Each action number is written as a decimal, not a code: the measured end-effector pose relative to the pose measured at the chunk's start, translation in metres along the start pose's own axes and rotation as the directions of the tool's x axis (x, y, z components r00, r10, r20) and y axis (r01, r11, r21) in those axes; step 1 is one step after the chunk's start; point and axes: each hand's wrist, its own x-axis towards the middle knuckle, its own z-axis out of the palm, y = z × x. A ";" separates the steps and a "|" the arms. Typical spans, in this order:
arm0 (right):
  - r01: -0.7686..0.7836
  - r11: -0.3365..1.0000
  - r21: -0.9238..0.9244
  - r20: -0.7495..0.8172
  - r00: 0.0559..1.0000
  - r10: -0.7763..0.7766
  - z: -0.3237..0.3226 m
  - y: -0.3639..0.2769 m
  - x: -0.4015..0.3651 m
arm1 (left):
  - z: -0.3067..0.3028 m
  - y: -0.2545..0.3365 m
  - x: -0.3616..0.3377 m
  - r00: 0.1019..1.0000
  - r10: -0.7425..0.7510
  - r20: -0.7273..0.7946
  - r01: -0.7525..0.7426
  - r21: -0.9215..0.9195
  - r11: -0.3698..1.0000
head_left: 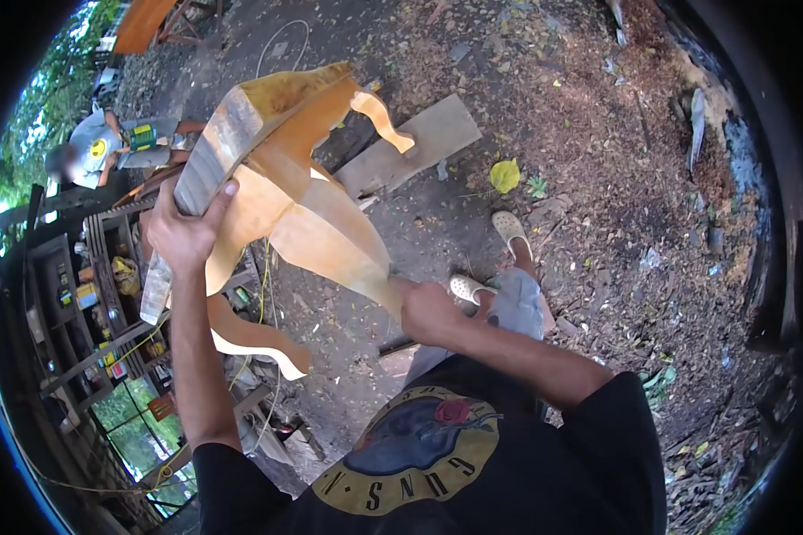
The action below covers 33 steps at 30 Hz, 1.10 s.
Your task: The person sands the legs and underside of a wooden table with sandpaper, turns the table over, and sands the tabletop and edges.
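Outdoors, a person in a black T-shirt point(526, 464) with a yellow-ringed rose print supports a tilted, orange-brown wooden furniture piece with curved legs point(272, 183) in front of the body, above the dirt. The right hand point(433, 314), nearest the torso, closes around the narrow end of one pale, broad-topped leg. Farther out, the left hand point(187, 223) clamps the grey, streaked edge of the piece's flat top, its thumb on the near side and its fingers partly hidden behind. The two holds, set well apart, probably share the weight and keep the piece from twisting.

Below are cream perforated clogs point(509, 230) on leaf-strewn brown ground point(633, 267); a flat grey-brown board point(442, 134) lies beyond, behind a slim curved leg. To the left, a weathered wooden rack point(103, 276) holds containers, seemingly stored within reach.

In the background, another person in a pale grey shirt point(94, 147) has a green-and-yellow container point(141, 136) close to the body, apparently in the hands.
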 end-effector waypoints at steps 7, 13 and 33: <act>-0.141 0.938 -0.316 0.255 0.940 0.227 -0.020 0.089 -0.042 | 0.000 0.000 0.000 1.000 -0.014 0.024 0.012 0.090 0.996; -0.136 0.991 0.017 -0.180 0.974 0.137 0.018 0.083 -0.038 | 0.002 0.000 -0.002 1.000 -0.004 -0.012 0.005 0.070 0.998; -0.048 0.792 0.609 -0.279 0.921 0.271 -0.065 0.093 0.053 | -0.002 0.006 -0.002 0.996 0.064 -0.056 -0.066 -0.029 0.997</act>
